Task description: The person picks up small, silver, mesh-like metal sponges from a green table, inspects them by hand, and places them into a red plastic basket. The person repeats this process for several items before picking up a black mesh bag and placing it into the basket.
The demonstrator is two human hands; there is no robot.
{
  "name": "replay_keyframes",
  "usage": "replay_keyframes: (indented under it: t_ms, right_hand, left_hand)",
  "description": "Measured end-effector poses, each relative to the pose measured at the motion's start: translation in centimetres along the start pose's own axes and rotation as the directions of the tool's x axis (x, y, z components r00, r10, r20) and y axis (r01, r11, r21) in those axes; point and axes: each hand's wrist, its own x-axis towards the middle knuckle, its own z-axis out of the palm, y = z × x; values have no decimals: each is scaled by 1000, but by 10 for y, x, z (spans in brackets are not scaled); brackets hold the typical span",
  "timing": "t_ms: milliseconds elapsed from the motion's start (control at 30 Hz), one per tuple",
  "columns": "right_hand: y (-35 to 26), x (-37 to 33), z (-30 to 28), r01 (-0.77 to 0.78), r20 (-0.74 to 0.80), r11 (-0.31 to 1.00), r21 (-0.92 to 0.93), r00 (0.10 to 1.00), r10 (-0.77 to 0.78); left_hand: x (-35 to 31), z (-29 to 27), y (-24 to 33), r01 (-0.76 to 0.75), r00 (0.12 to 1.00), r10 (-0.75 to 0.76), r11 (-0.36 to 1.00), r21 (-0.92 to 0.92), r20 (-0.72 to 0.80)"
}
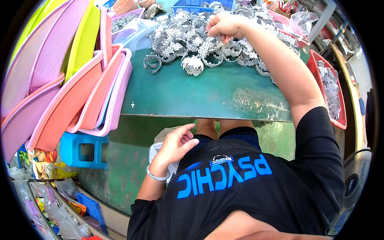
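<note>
A large heap of curled silver-grey strips with a scaly, honeycomb-like texture lies across the far part of the green table. Over its middle is my right hand, fingers bent and closed in a pinch at one of the strips; the pinched part is mostly covered. A rounded silver clump sits at the heap's near side. Low before my body, short of the table's near edge, my left hand holds nothing. Its fingers are loosely bent, with the thumb apart.
Nested plastic baskets in pink, purple and green lean at the left, above a blue stool. A red basket with silver pieces stands right of the table. At the back is a blue crate; a fan is at lower right.
</note>
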Motion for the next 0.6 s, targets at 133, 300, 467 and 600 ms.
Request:
replay_keyframes:
  t_ms: [133,300,467,600]
  right_hand:
    - [10,3,10,-19,51,1000,9,999,18]
    - [3,-1,12,49,61,991,-123,997,-42]
    - [1,-7,-7,80,49,994,-77,996,-76]
    - [2,-11,-19,100,85,994,-39,992,-96]
  left_hand:
    - [1,1,0,0,1000,0,1000,-7,3]
    - [0,1,-1,5,1000,-5,1000,11,2]
    - [-2,0,-3,8,1000,-8,1000,-2,8]
    - [-2,1,-5,14,1000,-14,1000,-8,10]
